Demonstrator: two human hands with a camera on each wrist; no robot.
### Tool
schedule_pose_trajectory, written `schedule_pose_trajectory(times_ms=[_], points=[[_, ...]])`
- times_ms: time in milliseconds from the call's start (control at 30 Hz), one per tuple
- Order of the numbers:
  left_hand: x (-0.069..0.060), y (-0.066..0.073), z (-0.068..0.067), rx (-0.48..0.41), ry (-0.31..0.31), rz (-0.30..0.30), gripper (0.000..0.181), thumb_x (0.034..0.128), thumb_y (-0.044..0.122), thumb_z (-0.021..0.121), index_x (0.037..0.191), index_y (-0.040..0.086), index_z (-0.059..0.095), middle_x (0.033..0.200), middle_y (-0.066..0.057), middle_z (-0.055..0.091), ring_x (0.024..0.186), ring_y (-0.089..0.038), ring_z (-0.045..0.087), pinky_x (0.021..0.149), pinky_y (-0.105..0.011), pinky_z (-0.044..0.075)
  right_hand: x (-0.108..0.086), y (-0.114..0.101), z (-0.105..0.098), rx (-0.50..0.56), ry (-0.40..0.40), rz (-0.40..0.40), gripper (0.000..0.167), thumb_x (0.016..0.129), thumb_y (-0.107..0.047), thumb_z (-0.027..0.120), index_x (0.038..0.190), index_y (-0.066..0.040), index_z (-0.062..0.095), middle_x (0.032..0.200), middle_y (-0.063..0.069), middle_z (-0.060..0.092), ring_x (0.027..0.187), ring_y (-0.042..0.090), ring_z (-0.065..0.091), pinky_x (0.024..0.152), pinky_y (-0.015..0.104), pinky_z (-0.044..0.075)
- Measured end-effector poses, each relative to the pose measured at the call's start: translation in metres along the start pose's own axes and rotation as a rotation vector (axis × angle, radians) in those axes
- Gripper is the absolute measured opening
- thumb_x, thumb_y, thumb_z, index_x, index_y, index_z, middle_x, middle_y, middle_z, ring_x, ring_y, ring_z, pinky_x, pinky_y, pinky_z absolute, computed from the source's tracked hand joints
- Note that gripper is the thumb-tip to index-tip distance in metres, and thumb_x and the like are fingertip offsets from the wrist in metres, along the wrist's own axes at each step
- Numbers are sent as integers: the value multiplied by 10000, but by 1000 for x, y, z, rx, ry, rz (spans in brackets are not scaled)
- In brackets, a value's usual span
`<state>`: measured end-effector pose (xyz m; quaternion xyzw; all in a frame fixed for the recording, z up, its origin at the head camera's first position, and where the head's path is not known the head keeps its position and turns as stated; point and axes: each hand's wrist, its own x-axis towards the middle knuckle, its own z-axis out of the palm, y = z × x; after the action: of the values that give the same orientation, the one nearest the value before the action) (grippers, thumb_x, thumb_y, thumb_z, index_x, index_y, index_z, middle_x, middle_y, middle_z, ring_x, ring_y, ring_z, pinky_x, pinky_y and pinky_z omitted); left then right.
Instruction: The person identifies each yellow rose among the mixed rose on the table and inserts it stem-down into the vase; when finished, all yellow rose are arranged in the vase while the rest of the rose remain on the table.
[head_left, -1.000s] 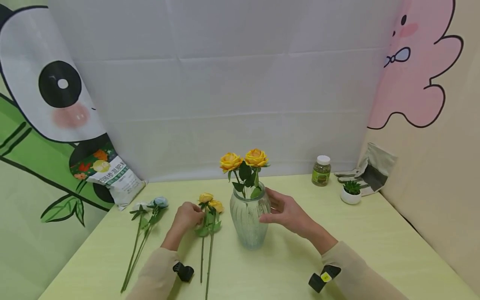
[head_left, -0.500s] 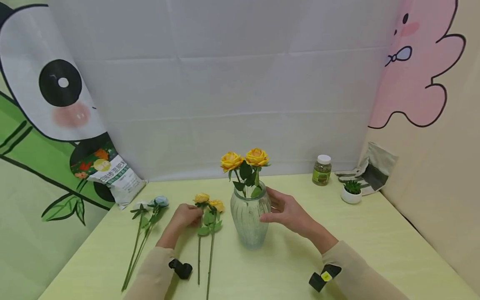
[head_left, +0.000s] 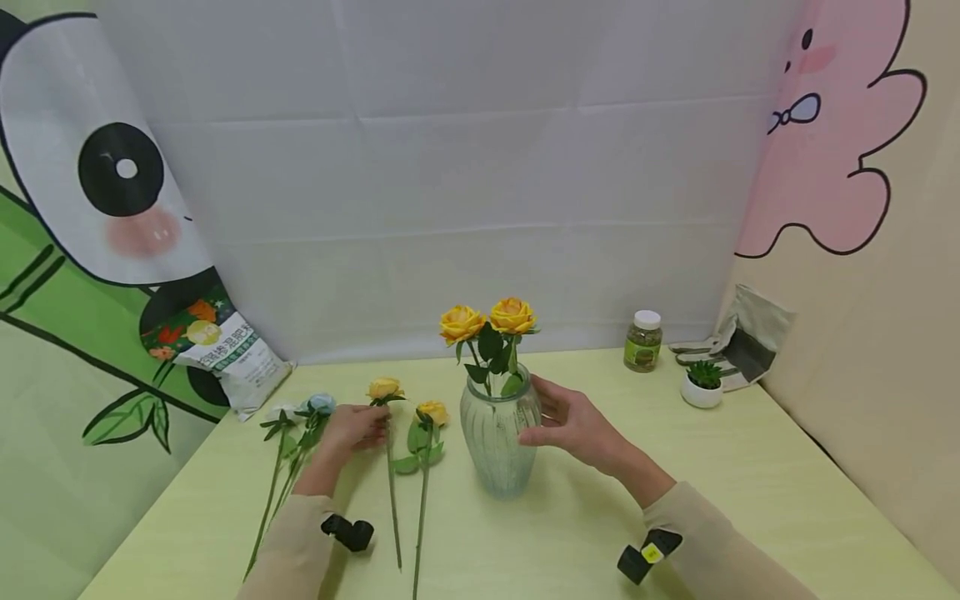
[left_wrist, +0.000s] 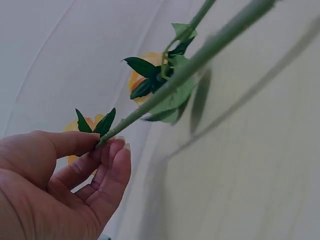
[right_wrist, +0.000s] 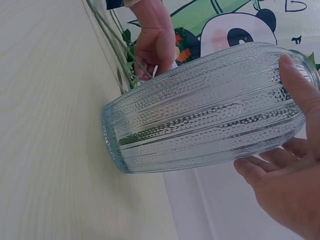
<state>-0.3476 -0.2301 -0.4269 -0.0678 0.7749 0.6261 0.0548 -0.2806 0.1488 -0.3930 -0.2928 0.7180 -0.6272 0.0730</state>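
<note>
My left hand pinches the stem of a yellow rose just under its bloom; thumb and fingertips meet on the green stem in the left wrist view. To its right, a second yellow rose lies on the table, its leaves spread. A ribbed clear glass vase stands upright, bearing two yellow roses. My right hand holds this vase from the right side near the top. In the right wrist view, thumb and fingers curve round the glass.
Pale blue and white flowers lie at the left, partly behind my left hand. A printed bag leans at the back left. A lidded jar, a small potted succulent and a grey pouch stand at the back right.
My left hand has drawn one yellow rose leftward, away from the other one lying on the table. My right hand and the vase have stayed in place.
</note>
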Motion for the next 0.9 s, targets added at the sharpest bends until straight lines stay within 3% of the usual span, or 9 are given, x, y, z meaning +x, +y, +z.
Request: schedule_pose_trajectory(times_ms=[233,367,600,767,900], points=[[-15,28,-15,-76,-6,64,514,1010,133,614,1410,-138,437,900,-46,706,754,-108,692,756,-279,609,1,1,0,5,0,-8,932,878,-164,798,1586,-29,207,1637,86,221,1475,291,269,1161,424,309],[-23,39,-21,-166,-30,84,485,1011,105,607,1402,-130,442,919,-5,705,798,-95,696,791,-282,605,1,0,1,23,-7,-12,933,878,-160,798,1584,-22,204,1638,95,219,1473,300,272,1156,428,317],[-29,52,-30,-494,-167,110,117,1006,27,595,1069,58,689,945,-21,718,892,-133,709,855,-261,581,0,-1,2,32,-11,-15,926,880,-148,794,1583,-20,205,1639,98,213,1475,301,268,1156,426,317],[-37,64,-30,-727,-230,160,206,1030,-18,516,1000,68,700,943,-65,720,884,-151,711,827,-243,584,1,-1,1,26,-11,-15,929,882,-155,793,1582,-12,200,1639,104,210,1473,304,272,1150,417,329],[-43,74,-27,-893,-207,233,208,1017,-43,522,1018,27,718,956,-93,722,853,-178,720,790,-253,597,0,-3,1,27,-7,-6,940,876,-159,800,1582,-13,197,1639,103,209,1469,306,280,1142,414,344]])
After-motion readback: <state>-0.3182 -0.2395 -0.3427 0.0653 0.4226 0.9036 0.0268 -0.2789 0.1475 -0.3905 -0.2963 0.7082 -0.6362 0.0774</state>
